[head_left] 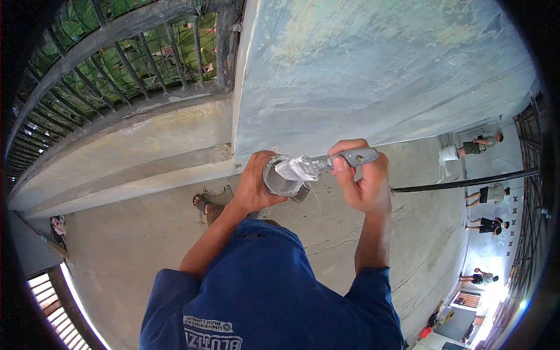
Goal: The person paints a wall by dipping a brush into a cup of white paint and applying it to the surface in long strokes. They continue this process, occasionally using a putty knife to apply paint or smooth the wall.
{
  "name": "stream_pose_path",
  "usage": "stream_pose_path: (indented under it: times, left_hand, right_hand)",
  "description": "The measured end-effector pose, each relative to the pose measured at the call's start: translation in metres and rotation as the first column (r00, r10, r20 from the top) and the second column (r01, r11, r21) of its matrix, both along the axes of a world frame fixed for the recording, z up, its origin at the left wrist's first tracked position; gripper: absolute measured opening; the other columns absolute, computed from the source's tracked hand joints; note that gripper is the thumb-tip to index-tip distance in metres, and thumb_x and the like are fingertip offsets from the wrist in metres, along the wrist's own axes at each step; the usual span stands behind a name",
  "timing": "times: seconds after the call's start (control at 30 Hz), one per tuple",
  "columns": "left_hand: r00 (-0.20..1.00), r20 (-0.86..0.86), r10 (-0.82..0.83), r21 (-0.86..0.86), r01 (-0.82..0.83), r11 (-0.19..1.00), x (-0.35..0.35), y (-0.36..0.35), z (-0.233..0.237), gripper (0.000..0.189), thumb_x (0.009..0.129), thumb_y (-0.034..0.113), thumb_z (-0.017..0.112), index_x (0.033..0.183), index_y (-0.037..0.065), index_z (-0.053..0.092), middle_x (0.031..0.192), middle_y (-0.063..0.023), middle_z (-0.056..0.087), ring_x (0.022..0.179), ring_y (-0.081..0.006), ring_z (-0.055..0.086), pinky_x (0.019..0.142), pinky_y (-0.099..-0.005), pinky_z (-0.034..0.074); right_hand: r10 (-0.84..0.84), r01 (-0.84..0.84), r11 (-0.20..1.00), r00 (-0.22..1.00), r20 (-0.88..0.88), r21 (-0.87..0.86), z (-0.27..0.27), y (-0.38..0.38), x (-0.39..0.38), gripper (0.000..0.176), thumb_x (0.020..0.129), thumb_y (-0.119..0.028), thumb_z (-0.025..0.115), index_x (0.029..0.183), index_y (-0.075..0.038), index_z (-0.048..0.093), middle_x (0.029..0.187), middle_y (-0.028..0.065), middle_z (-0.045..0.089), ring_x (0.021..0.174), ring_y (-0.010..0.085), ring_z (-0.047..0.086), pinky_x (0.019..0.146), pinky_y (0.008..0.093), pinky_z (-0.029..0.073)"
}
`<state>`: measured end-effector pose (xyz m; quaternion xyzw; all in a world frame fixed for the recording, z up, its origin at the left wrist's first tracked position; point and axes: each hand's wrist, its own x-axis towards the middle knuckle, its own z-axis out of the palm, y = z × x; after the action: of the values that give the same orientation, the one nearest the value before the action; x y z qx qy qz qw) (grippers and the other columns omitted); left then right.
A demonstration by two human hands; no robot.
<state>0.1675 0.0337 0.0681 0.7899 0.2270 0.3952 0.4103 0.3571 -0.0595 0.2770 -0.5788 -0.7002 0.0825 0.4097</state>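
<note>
My left hand (pixel 252 185) is wrapped round a small round container (pixel 272 182) with pale grey-white walls. Between the fingers and thumb of my right hand (pixel 367 184) is the grey handle of a paintbrush (pixel 357 156). Its bristle end and ferrule are coated in white paint and lie over the container's mouth. Whether the bristles touch the inside cannot be made out. Close beyond both hands stands a wall (pixel 361 76) with patchy pale blue-grey paint.
A barred metal railing (pixel 146 64) on a low ledge (pixel 134 140) runs along the left. Bare concrete floor (pixel 315 245) lies below. At the far right are several people, one person (pixel 475 144) near a white bucket (pixel 449 153). A dark pole (pixel 461 184) crosses the right side.
</note>
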Motion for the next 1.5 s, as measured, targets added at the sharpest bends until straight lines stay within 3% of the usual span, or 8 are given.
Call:
stream_pose_path:
  times: [0.1,0.53,0.6,1.03,1.13,1.2,1.3,1.5]
  left_hand:
    - [0.999,0.033,0.016,-0.005,-0.015,1.0,0.001,-0.002,-0.002,0.092,0.051,0.024,0.097,0.132,0.005,0.06,0.129,-0.0169,0.063,0.124,-0.0398,0.057,0.108,-0.0495,0.046]
    - [1.0,0.013,0.012,-0.006,-0.012,1.0,0.002,-0.002,-0.003,0.09,0.053,0.028,0.099,0.129,0.002,0.061,0.132,-0.0192,0.062,0.126,-0.0416,0.057,0.109,-0.0511,0.047]
    - [1.0,0.004,0.021,-0.008,-0.021,1.0,0.002,-0.002,-0.003,0.089,0.053,0.028,0.099,0.129,0.002,0.061,0.131,-0.0188,0.062,0.126,-0.0412,0.057,0.109,-0.0506,0.048]
    - [1.0,-0.011,0.025,-0.01,-0.025,1.0,0.005,0.0,0.0,0.09,0.052,0.028,0.099,0.13,0.003,0.061,0.13,-0.0175,0.062,0.126,-0.0406,0.056,0.109,-0.0507,0.047]
    - [1.0,0.011,0.007,0.001,-0.007,1.0,0.006,0.001,0.001,0.09,0.053,0.028,0.099,0.13,0.003,0.061,0.13,-0.0174,0.062,0.126,-0.0403,0.056,0.109,-0.0506,0.048]
    - [1.0,-0.009,0.014,-0.024,-0.014,1.0,0.007,0.002,0.0,0.089,0.053,0.028,0.1,0.13,0.003,0.061,0.13,-0.0172,0.062,0.125,-0.0401,0.056,0.109,-0.0508,0.048]
    - [1.0,0.003,0.011,-0.016,-0.011,1.0,0.008,0.003,0.002,0.09,0.054,0.028,0.1,0.131,0.003,0.06,0.13,-0.0173,0.062,0.125,-0.0402,0.057,0.108,-0.0511,0.048]
    - [1.0,0.004,-0.02,-0.027,0.02,0.999,0.009,0.006,0.0,0.091,0.054,0.028,0.1,0.132,0.004,0.059,0.13,-0.0179,0.062,0.125,-0.0416,0.056,0.108,-0.0523,0.048]
  right_hand:
    - [0.015,-0.013,0.999,0.998,0.062,-0.032,0.003,-0.001,0.001,0.008,0.102,-0.009,0.066,0.104,-0.002,0.069,0.078,0.0047,0.071,0.064,0.0087,0.063,0.058,0.0256,0.046]
    - [0.005,-0.003,0.999,0.999,0.051,-0.038,0.002,-0.004,0.002,0.008,0.101,-0.008,0.067,0.105,-0.002,0.069,0.077,0.0041,0.071,0.062,0.0078,0.059,0.058,0.0251,0.045]
    - [-0.021,0.021,1.0,1.0,0.009,-0.015,0.0,-0.003,0.002,0.007,0.097,-0.01,0.072,0.098,-0.004,0.069,0.089,0.0033,0.073,0.057,0.0131,0.054,0.054,0.0297,0.043]
    - [-0.036,0.035,0.999,0.999,-0.016,-0.029,-0.001,-0.002,0.007,0.008,0.098,-0.011,0.072,0.098,-0.003,0.07,0.09,0.003,0.073,0.057,0.011,0.053,0.053,0.0286,0.041]
    - [-0.019,0.022,0.997,0.999,0.038,-0.076,0.001,-0.002,0.009,0.009,0.102,-0.008,0.066,0.106,-0.001,0.068,0.077,0.0048,0.071,0.062,0.0074,0.059,0.058,0.0255,0.046]
    - [-0.039,0.038,0.999,0.999,-0.009,-0.023,-0.003,0.0,0.01,0.008,0.097,-0.011,0.072,0.098,-0.003,0.07,0.09,0.0033,0.074,0.057,0.0118,0.054,0.053,0.0291,0.041]
    - [-0.029,0.029,1.0,1.0,0.004,-0.005,-0.005,0.001,0.012,0.008,0.097,-0.011,0.072,0.099,-0.003,0.069,0.091,0.0041,0.074,0.057,0.0129,0.055,0.053,0.0297,0.042]
    - [0.03,-0.029,0.999,0.998,0.047,-0.022,-0.014,0.006,0.008,0.006,0.1,-0.007,0.068,0.1,-0.001,0.07,0.082,0.005,0.072,0.059,0.0089,0.054,0.056,0.0268,0.044]
